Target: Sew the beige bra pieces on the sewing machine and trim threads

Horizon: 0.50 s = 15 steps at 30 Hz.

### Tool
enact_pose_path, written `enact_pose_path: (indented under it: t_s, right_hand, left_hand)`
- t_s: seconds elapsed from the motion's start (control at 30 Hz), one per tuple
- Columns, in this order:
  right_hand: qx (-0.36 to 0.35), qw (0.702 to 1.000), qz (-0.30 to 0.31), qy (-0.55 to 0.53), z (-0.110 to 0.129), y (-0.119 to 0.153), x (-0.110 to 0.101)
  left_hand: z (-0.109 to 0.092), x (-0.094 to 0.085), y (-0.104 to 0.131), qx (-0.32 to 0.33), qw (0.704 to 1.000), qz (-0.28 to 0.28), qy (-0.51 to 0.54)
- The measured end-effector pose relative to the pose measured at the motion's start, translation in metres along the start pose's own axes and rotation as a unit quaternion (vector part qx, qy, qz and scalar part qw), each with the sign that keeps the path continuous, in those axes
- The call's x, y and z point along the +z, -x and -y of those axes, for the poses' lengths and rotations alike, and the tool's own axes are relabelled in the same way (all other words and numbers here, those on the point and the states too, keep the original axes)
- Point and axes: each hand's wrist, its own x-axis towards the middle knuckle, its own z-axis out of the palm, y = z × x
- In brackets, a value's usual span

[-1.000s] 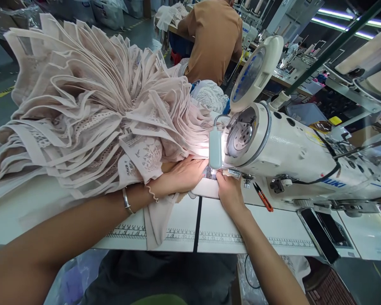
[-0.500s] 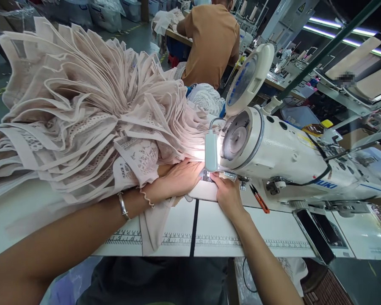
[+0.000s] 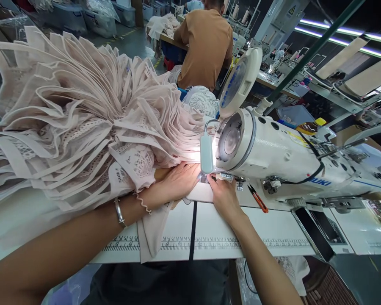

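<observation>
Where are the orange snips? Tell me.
In the head view, the orange snips lie on the white work surface, right of the right hand, beside the sewing machine.

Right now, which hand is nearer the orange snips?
The right hand, between the snips and the left hand, which lies farther off against the heaped fabric.

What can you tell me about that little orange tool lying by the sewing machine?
The little orange tool looks like a pair of thread snips: a slim orange handle, probably plastic, with narrow dark blades that look like metal. It lies on the white surface in front of the sewing machine, to the right of the right hand, blades pointing away from the person. Neither hand touches it.
</observation>
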Motion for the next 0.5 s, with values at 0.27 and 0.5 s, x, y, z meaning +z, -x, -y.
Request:
enact_pose_path:
  t_s: [0.27,0.5]
  right_hand:
    - [0.008,1.000,0.004,0.002,0.0035,-0.0008,-0.0042]
    - [0.008,1.000,-0.004,-0.001,0.0024,-0.0009,-0.0007]
  left_hand:
    - [0.0009,0.0028,-0.0001,0.028,1.000,0.004,-0.008]
    - [-0.0041,-0.0044,0.0015,0.014,1.000,-0.017,-0.009]
